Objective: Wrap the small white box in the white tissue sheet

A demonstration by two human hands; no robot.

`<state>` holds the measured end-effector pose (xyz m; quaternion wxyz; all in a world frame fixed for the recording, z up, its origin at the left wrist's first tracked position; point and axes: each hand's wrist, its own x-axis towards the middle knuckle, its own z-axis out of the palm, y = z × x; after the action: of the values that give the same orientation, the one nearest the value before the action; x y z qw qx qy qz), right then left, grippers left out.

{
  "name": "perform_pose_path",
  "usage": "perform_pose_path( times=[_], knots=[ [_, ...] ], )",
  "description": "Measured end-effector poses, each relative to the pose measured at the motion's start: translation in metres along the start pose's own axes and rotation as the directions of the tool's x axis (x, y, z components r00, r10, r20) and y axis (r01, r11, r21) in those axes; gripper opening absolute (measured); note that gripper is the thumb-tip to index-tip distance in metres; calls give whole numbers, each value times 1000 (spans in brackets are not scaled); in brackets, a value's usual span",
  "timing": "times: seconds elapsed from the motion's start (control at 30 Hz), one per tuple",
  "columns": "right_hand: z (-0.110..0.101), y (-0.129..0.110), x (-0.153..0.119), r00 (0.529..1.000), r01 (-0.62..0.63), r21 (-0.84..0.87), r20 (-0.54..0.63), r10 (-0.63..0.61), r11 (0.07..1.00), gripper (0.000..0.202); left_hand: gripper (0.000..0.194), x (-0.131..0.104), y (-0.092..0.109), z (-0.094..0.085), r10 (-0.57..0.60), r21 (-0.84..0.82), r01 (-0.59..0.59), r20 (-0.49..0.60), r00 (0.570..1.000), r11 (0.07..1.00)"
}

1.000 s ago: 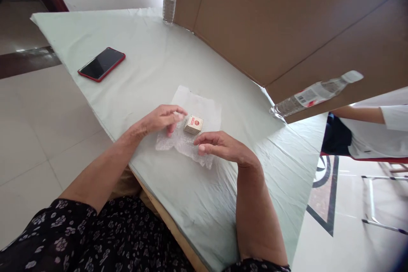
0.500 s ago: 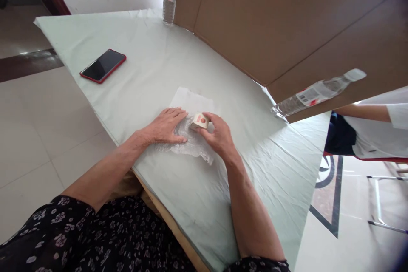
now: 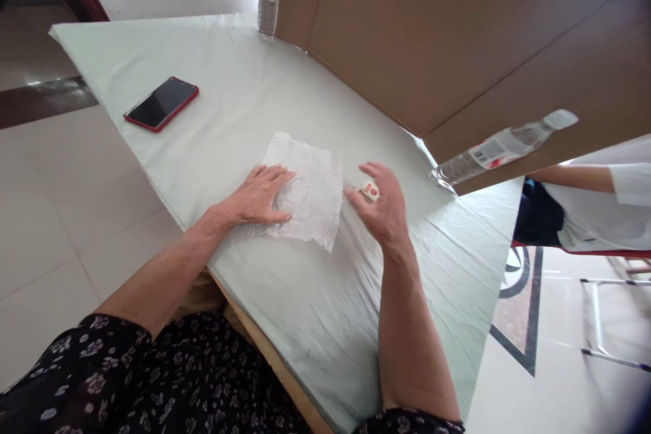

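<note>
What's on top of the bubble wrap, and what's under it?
The left hand rests on the wrap; the box is off it, at the right hand. The tablecloth shows around the wrap, but whatever lies directly beneath is covered.

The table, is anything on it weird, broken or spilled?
The white wrap by the left hand has a ragged bottom edge, maybe torn. The bottle on the right looks slanted, though the camera's wide view may cause that. I see no spill.

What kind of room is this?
Perhaps a home or small shop room: a cloth-covered table with a phone and water bottles, a tiled floor, and someone in white seated nearby.
</note>
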<state>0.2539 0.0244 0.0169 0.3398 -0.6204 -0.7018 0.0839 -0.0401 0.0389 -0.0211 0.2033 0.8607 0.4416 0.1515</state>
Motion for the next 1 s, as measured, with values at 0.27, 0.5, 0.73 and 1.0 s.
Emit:
perform_pose_path(
  times=[0.27,0.5,0.73,1.0],
  knots=[
    [27,-36,-18,798,168,-83,596,-87,982,83,96,-1,-3,-2,-37,21,36,22,999,999],
    [23,-32,-16,767,193,-128,638,-68,973,88,87,-2,-4,-7,-62,32,61,22,998,998],
    [20,-40,-16,748,178,-186,664,-10,966,87,81,-2,-1,-9,-59,34,60,-43,997,998],
    [16,-36,-15,830,151,-69,551,-89,986,69,76,0,4,-5,53,40,-52,-25,998,998]
  ],
)
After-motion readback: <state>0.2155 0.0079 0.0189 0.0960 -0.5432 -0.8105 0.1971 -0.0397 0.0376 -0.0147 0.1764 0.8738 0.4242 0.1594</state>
